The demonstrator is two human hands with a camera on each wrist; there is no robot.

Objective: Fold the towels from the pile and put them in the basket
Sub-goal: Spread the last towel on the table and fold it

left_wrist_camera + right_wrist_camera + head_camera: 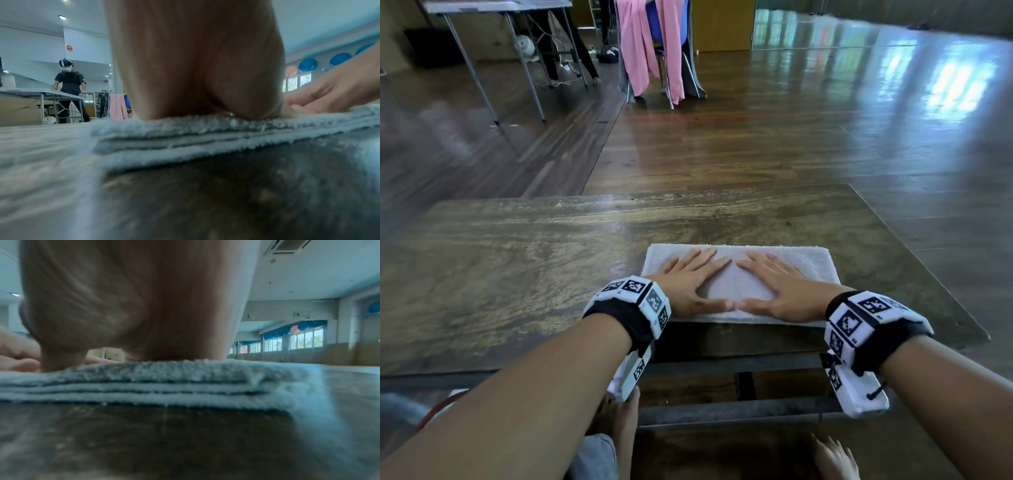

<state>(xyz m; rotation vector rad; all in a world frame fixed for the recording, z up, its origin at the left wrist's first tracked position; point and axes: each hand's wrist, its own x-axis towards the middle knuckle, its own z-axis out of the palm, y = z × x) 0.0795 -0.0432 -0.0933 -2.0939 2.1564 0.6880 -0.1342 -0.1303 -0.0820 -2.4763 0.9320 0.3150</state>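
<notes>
A grey towel (pixel 811 263) lies folded into a flat rectangle near the front edge of the wooden table (pixel 517 260). My left hand (pixel 690 279) presses flat on its left half, fingers straight and spread. My right hand (pixel 774 281) lies flat on the right half the same way; the thumb tips nearly meet at the near edge. In the left wrist view the heel of the left hand (pixel 195 73) sits on the stacked towel layers (pixel 185 138), with the right hand (pixel 333 94) beside it. The right wrist view shows the right palm (pixel 133 305) on the towel layers (pixel 144 386). No pile or basket is in view.
The table's right edge (pixel 928 274) runs close to the towel. A chair draped with pink cloth (pixel 650 44) stands on the wooden floor behind. A folding table (pixel 493 7) is at the back left, with a person (pixel 69 87) standing beside it.
</notes>
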